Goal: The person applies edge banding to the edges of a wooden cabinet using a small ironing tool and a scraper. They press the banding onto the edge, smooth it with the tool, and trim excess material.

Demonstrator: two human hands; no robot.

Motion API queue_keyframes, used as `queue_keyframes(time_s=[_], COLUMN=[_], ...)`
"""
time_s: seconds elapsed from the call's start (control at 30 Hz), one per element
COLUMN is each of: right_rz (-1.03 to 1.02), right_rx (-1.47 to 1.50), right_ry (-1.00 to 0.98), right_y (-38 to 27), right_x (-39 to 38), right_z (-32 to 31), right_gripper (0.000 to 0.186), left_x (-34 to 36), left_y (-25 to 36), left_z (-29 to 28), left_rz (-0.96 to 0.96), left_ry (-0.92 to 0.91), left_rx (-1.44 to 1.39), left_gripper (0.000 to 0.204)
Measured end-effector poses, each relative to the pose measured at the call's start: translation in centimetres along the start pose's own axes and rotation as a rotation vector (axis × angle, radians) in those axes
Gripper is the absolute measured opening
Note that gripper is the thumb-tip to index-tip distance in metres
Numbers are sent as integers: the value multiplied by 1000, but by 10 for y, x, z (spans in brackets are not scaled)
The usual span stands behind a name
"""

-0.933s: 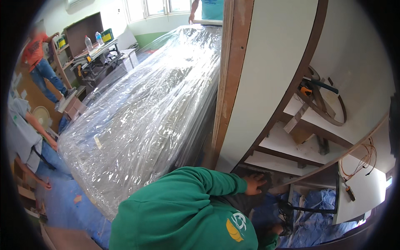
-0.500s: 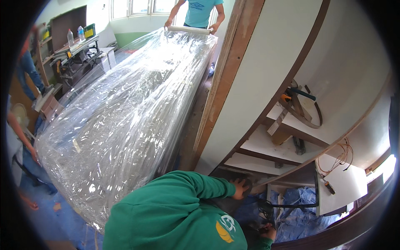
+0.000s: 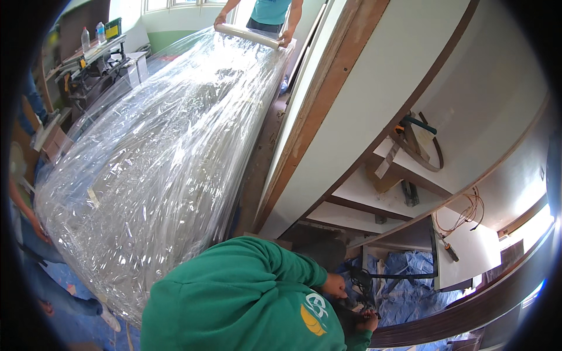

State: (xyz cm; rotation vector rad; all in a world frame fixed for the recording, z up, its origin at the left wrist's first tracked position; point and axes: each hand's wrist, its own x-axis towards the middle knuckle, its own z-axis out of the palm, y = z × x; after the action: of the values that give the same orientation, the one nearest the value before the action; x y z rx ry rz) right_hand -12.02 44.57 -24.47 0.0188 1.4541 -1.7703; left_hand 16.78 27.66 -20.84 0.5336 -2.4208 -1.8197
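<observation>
Neither my left hand nor my right hand shows in the head view. Right below me a person in a green long-sleeved shirt (image 3: 234, 304) crouches, both hands down by a black metal frame (image 3: 374, 281) on blue sheeting. A long bulky object wrapped in clear plastic film (image 3: 158, 158) lies to the left. At its far end a person in a teal shirt (image 3: 272, 11) holds a roll of film (image 3: 249, 36) with both hands across the wrapped object.
A large white panel with a brown wooden edge (image 3: 374, 99) leans to the right, with a curved dark trim, wood offcuts and orange wire (image 3: 462, 213) behind it. Another person's arm (image 3: 32, 216) reaches in at the left edge. A cluttered workbench (image 3: 93, 58) stands far left.
The view has swung so the far end shows, bringing the person with the film roll into sight. The green-shirted person's hand has left the board's lower edge and dropped toward the black frame.
</observation>
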Motion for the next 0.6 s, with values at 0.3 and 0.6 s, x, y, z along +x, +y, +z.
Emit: queue_keyframes(time_s=[0.3, 0.6], right_rz=[-54, -72], right_rx=[33, 122], right_ry=[-13, 23], right_y=[5, 6], right_x=[-8, -15], right_z=[6, 5], right_gripper=[9, 13], left_x=[-24, -8], left_y=[32, 24], left_z=[6, -52], left_rz=[60, 145], left_ry=[-160, 103], left_rx=[284, 432], left_gripper=[48, 42])
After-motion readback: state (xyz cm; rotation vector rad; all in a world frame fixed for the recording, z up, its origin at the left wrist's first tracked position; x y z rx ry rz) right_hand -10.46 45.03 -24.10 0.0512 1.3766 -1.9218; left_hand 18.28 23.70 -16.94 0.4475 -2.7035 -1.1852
